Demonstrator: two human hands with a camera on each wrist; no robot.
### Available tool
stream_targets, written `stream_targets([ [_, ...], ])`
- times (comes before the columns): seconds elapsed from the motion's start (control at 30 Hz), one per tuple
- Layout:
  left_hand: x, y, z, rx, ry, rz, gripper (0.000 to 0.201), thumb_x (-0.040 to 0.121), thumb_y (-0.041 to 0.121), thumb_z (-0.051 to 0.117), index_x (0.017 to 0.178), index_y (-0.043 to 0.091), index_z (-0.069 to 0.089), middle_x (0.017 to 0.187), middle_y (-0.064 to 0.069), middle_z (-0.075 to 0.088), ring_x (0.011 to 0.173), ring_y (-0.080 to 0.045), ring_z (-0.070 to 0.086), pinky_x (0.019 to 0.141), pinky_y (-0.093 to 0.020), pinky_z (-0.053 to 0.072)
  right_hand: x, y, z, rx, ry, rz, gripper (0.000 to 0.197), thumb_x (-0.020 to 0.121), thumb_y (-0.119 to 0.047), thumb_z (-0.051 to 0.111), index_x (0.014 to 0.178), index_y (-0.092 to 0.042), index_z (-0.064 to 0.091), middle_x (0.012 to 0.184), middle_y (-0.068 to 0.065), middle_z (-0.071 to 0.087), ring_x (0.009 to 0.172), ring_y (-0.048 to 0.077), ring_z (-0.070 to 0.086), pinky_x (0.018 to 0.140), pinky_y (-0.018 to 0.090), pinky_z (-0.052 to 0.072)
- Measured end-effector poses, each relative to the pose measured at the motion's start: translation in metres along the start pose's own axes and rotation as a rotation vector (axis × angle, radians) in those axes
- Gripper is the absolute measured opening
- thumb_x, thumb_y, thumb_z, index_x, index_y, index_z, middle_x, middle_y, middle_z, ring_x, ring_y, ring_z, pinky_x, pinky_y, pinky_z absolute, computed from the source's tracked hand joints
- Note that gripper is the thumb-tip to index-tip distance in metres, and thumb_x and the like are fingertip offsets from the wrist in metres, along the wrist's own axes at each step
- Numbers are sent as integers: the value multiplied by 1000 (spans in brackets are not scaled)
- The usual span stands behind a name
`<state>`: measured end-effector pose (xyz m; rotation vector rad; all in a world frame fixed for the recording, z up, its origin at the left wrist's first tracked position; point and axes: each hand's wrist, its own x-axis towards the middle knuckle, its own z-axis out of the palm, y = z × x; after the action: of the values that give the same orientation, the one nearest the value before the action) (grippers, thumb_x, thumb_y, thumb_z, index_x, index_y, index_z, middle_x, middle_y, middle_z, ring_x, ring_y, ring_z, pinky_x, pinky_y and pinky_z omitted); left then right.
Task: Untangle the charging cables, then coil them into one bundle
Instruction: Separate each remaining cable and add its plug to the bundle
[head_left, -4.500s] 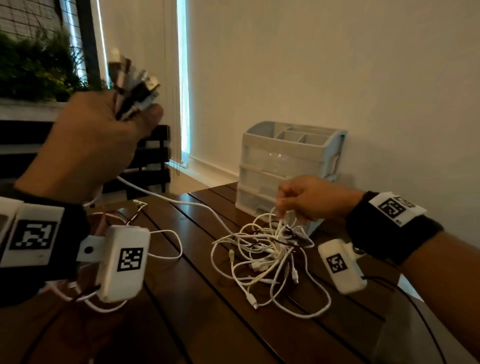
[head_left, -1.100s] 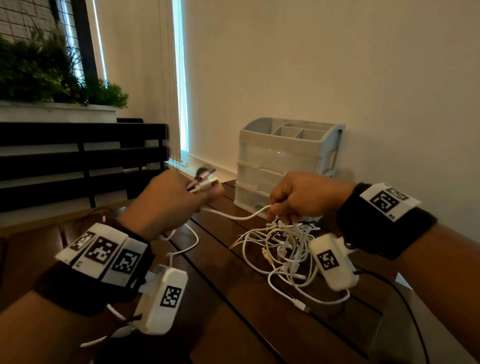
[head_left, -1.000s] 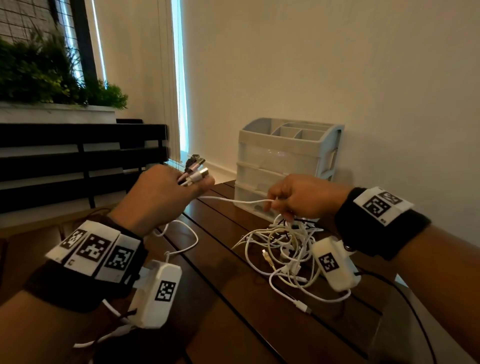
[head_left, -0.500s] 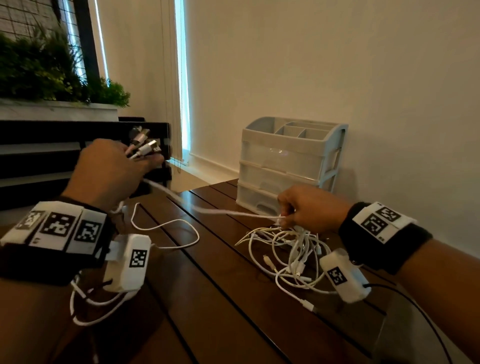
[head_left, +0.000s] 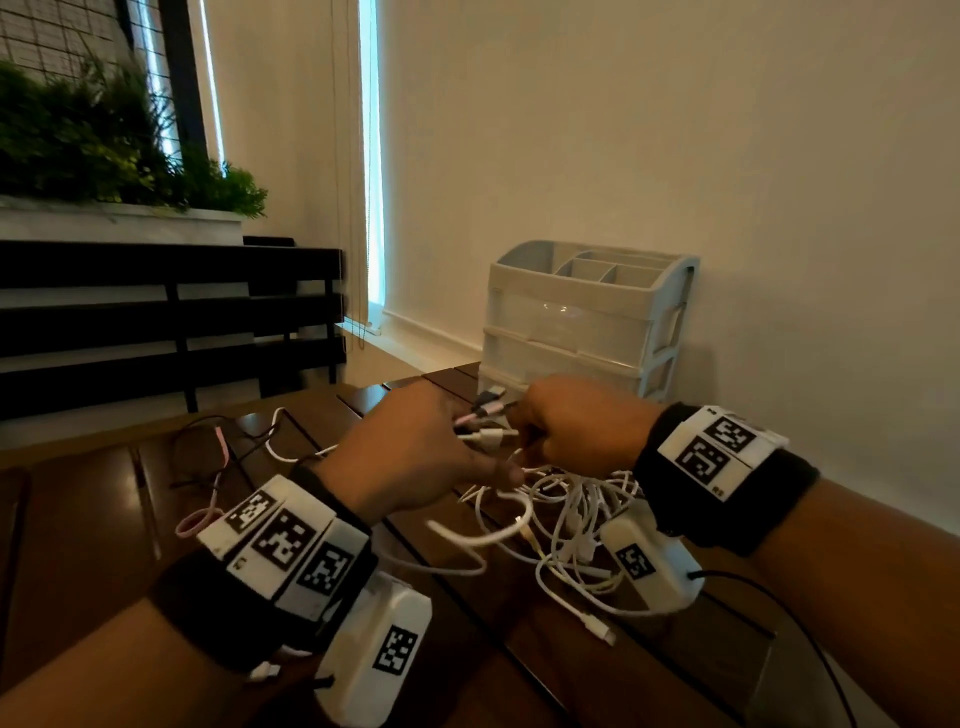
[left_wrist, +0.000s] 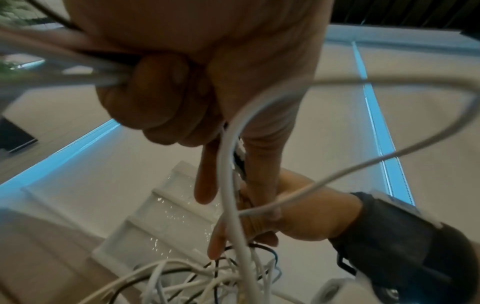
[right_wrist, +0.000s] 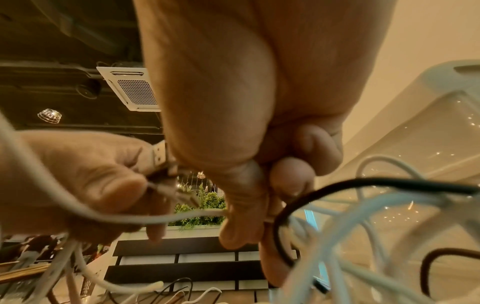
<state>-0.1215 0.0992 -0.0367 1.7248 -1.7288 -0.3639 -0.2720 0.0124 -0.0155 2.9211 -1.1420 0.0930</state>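
Observation:
A tangle of white charging cables (head_left: 571, 519) lies on the dark wooden table (head_left: 104, 519), just under both hands. My left hand (head_left: 457, 436) grips a bunch of cable ends, and their plugs (head_left: 488, 418) stick out toward the right hand. In the left wrist view the left hand's curled fingers (left_wrist: 161, 98) clamp several cords, and a white cable (left_wrist: 228, 185) loops down to the pile. My right hand (head_left: 522, 434) sits knuckle to knuckle with the left. It pinches a white cable (right_wrist: 192, 216) between thumb and fingers, and a black cable (right_wrist: 311, 191) curls beside it.
A pale plastic drawer organiser (head_left: 582, 317) stands against the wall right behind the hands. Pink and black cable lengths (head_left: 221, 452) trail across the table to the left. A dark slatted bench (head_left: 156, 312) and a planter (head_left: 104, 156) lie beyond the table's left edge.
My left hand, raised far left half a second ago with a white cable stretched taut, has come back down beside the right hand. That cable now hangs slack.

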Motion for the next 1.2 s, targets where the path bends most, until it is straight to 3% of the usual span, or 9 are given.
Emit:
stream_targets([
  [0.1, 1, 0, 2, -68, -19, -22, 37, 61, 43, 87, 53, 19, 60, 40, 11, 55, 36, 3, 48, 38, -10, 31, 1, -1, -1, 20, -28, -31, 9, 89, -11, 59, 90, -13, 68, 75, -4, 60, 67, 7, 53, 62, 24, 45],
  [0.23, 5, -2, 2, 70, -44, -53, 22, 66, 30, 86, 65, 17, 68, 62, 1, 66, 55, -10, 59, 53, -27, 49, 4, 2, 3, 68, -51, -42, 11, 89, -17, 63, 97, -15, 70, 86, 0, 65, 80, 14, 59, 76, 32, 53],
  [0.33, 5, -4, -4, 92, 2, -79, 21, 72, 18, 80, 60, 21, 64, 57, 2, 60, 52, -11, 54, 48, -23, 42, 5, 4, 7, 59, -44, -75, 12, 88, -21, 66, 99, -16, 66, 86, -3, 61, 79, 12, 56, 71, 26, 47],
  [0.43, 6, -10, -26, 44, 97, -112, 13, 71, 13, 80, 64, 13, 69, 55, -4, 59, 48, -15, 48, 49, -23, 37, 3, 15, 10, 46, -72, -47, 8, 86, -21, 68, 93, -18, 64, 83, -4, 61, 77, 10, 55, 67, 25, 44],
  [0.63, 9, -17, -47, 35, 250, -143, 14, 71, 15, 81, 65, 6, 71, 53, -8, 55, 48, -17, 44, 47, -24, 30, 0, 28, -4, 168, -55, 7, 23, 84, -18, 71, 105, -23, 63, 99, -5, 65, 88, 10, 59, 80, 30, 50],
  [0.83, 12, -22, -45, -8, 336, -181, 14, 75, 12, 77, 70, 1, 70, 52, -8, 52, 48, -19, 45, 48, -25, 32, -2, 40, -8, 431, 119, 36, 21, 77, -26, 78, 82, -11, 64, 84, 3, 71, 74, 13, 68, 71, 32, 57],
  [0.97, 13, -22, -44, 19, 350, -202, 15, 76, 12, 75, 68, 1, 68, 55, -10, 53, 49, -20, 47, 47, -25, 33, -9, 37, -6, 296, 63, -7, 20, 78, -27, 77, 70, -14, 64, 82, 0, 70, 83, 15, 65, 82, 38, 54],
  [1.1, 10, -25, -51, -19, 397, -196, 15, 78, 14, 75, 70, 4, 69, 56, -10, 56, 49, -20, 49, 48, -24, 36, -13, 41, -11, 87, -96, 150, 19, 76, -31, 77, 79, -13, 69, 83, 1, 68, 81, 18, 62, 71, 31, 49],
  [1.2, 8, -18, -52, -31, 404, -152, 18, 79, 18, 76, 72, 2, 70, 56, -10, 55, 47, -18, 47, 47, -24, 35, -15, 32, -17, -101, 44, 153, 27, 73, -33, 79, 94, -21, 66, 94, -5, 62, 90, 14, 58, 72, 27, 46],
])
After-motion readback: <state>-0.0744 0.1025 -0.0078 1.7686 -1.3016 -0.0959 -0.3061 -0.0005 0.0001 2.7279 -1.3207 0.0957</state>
